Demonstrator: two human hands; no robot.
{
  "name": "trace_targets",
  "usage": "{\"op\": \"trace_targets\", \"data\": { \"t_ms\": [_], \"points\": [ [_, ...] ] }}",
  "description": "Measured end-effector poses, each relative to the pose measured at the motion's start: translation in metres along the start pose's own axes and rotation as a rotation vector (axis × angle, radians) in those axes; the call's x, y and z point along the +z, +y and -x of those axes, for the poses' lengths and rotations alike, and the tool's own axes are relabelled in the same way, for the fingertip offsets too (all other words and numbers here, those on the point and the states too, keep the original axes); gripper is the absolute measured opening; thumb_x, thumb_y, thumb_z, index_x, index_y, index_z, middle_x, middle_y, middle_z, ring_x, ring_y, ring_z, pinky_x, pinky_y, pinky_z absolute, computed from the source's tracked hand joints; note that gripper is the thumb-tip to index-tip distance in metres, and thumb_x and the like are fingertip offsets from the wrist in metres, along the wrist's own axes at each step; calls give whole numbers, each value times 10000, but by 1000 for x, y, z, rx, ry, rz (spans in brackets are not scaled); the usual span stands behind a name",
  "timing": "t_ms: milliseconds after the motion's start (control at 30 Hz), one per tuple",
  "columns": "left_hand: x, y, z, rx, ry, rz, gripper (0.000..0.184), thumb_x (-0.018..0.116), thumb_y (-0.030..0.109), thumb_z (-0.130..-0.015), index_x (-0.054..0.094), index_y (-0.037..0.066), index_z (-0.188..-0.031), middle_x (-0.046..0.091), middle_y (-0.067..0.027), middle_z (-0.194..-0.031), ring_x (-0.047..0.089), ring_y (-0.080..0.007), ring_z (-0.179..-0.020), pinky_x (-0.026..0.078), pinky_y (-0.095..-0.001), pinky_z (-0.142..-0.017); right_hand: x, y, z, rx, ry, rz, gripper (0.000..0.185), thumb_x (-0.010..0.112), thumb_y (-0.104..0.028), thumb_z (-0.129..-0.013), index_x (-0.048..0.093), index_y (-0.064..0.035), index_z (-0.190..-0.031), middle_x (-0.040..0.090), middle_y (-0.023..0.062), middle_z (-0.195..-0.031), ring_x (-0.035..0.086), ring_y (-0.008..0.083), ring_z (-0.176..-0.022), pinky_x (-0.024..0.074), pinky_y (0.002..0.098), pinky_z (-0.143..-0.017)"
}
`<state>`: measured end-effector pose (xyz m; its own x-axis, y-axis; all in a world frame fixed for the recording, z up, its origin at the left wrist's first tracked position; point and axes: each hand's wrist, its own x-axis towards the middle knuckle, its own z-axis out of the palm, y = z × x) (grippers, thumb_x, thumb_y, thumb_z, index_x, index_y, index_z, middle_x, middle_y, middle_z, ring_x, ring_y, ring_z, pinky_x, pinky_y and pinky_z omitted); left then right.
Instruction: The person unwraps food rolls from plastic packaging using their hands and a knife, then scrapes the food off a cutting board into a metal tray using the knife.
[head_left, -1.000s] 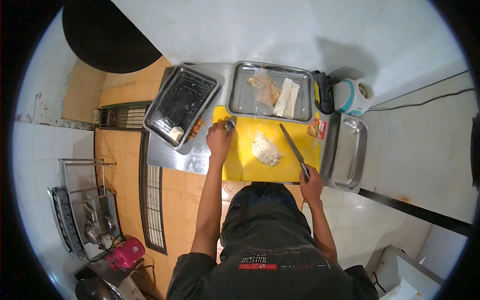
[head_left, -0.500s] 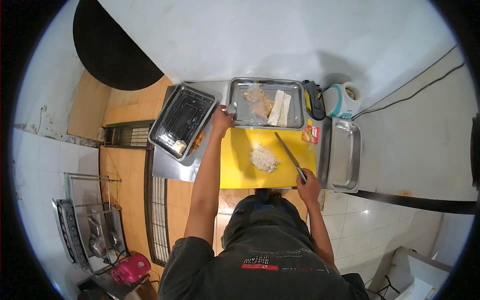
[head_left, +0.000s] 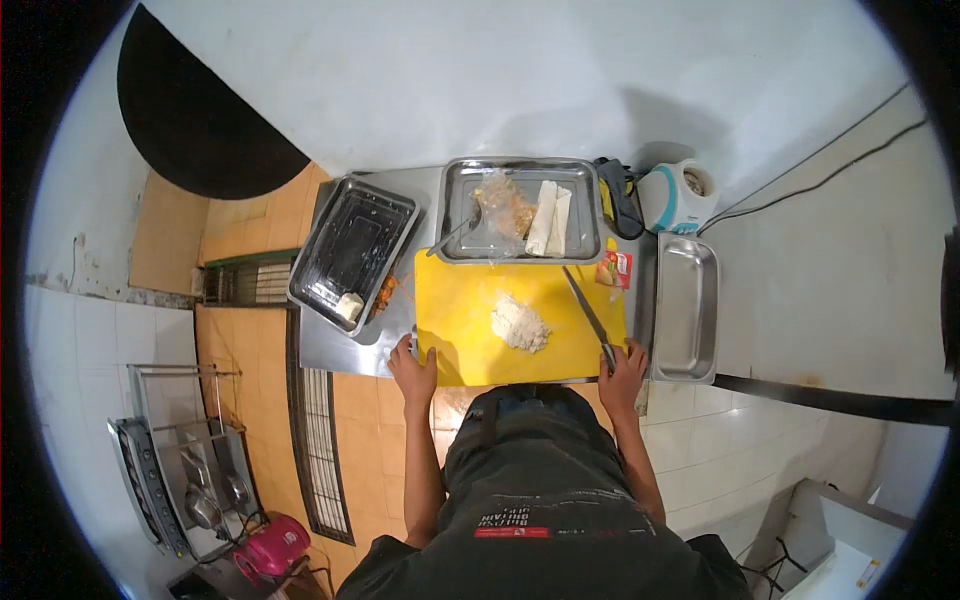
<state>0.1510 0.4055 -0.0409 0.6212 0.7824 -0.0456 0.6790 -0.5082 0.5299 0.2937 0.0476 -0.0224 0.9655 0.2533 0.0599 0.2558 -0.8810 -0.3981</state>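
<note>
The yellow cutting board (head_left: 460, 350) lies on the steel table, a pile of pale chopped food (head_left: 521, 324) in its middle. My left hand (head_left: 413, 372) grips the board's near left corner, thumb on top and fingers at the side edge. At the near right corner, my right hand (head_left: 624, 376) is closed round the handle of a knife (head_left: 588, 312), with fingers also by the board's edge. The knife's blade rests across the board, tip pointing away from me. A spoon (head_left: 452, 237) leans on the rim of the tray behind, its handle over the board.
That metal tray (head_left: 455, 190) holds a plastic bag of orange-brown food (head_left: 508, 212) and white rolled wraps (head_left: 548, 220). A dark tray (head_left: 350, 245) with a white block stands left. A red packet (head_left: 614, 269), steel pan (head_left: 686, 310) and white-and-teal container (head_left: 680, 197) are at right.
My left hand has left the spoon and come back to the board's near left corner. The board has shifted slightly left. My right hand, still with the knife, has moved to the board's right edge.
</note>
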Motion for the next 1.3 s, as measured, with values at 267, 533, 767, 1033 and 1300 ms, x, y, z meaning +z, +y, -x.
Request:
{"op": "trace_targets", "data": {
  "t_ms": [267,533,767,1033,1300],
  "points": [
    [5,-10,4,-61,-70,350,516,743,121,-791,529,8,-1247,573,-229,-1096,589,-356,-981,489,-436,-861,0,-1,-42,-148,-114,-39,386,613,-172,-892,560,1,-1232,440,183,-1369,430,386,-1220,348,507,-1043],
    [5,-5,2,49,-54,81,560,784,173,-761,530,29,-1238,585,-210,-1066,593,-360,-942,492,-444,-828,0,-5,-87,-244,170,-14,412,609,-176,-892,528,23,-1244,477,194,-1331,466,411,-1177,369,500,-1029],
    [3,10,11,31,-28,-20,645,797,239,-744,492,46,-1278,579,-215,-1083,541,-404,-1021,443,-505,-877,7,5,-84,-44,-114,-428,423,591,-179,-923,502,-1,-1296,470,221,-1335,462,416,-1198,369,504,-1024],
    [-9,36,3,-179,-182,-21,736,788,311,-761,413,86,-1353,483,-252,-1254,443,-467,-1162,433,-586,-926,8,-3,-120,-267,87,-347,435,568,-188,-942,479,-12,-1330,446,212,-1370,385,399,-1288,277,503,-1097],
    [2,23,7,-207,-126,56,761,755,334,-791,372,94,-1403,477,-272,-1268,442,-474,-1184,425,-619,-915,27,6,-67,-50,-30,-317,466,554,-241,-967,465,81,-1291,350,248,-1453,308,408,-1348,243,501,-1118]
  ]
}}
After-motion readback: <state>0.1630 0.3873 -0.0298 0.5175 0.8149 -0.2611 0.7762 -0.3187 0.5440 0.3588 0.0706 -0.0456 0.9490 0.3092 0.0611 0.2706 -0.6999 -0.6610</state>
